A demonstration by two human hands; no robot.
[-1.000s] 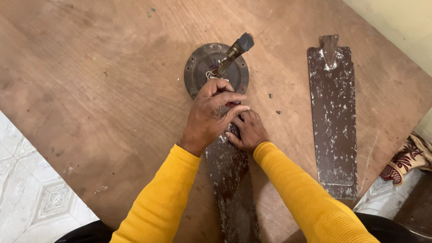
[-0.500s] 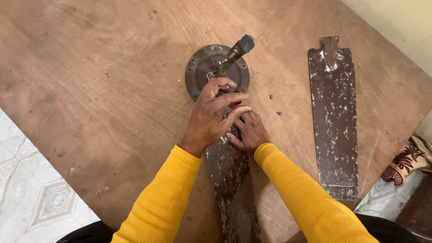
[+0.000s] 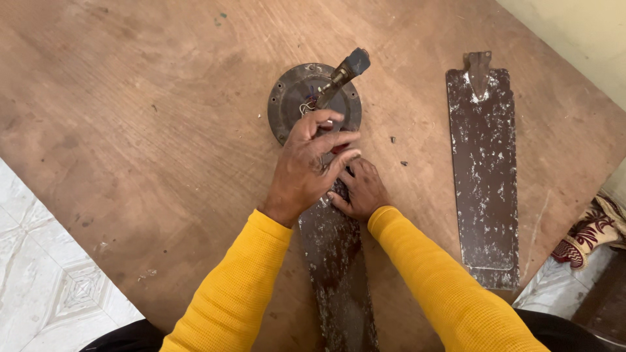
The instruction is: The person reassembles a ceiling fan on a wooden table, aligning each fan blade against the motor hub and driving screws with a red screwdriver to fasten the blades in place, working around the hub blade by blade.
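Observation:
A round dark metal fan motor [image 3: 293, 98] with a short rod sticking up from its middle lies on the wooden table [image 3: 143, 130]. A brown, paint-flecked fan blade [image 3: 336, 261] runs from the motor toward me. My left hand [image 3: 306, 166] rests over the joint where the blade meets the motor, fingers curled over it. My right hand [image 3: 362, 189] presses on the blade's end just beside the left hand. What the fingers grip underneath is hidden.
A second fan blade [image 3: 484, 169] with white flecks lies loose at the right of the table. Two small screws or bits [image 3: 394, 140] lie between it and the motor. Tiled floor [image 3: 45, 287] shows at lower left, patterned cloth [image 3: 590, 231] at the right edge.
Both hands stay over the blade joint; the left fingers shift slightly. Motor and blades have not moved.

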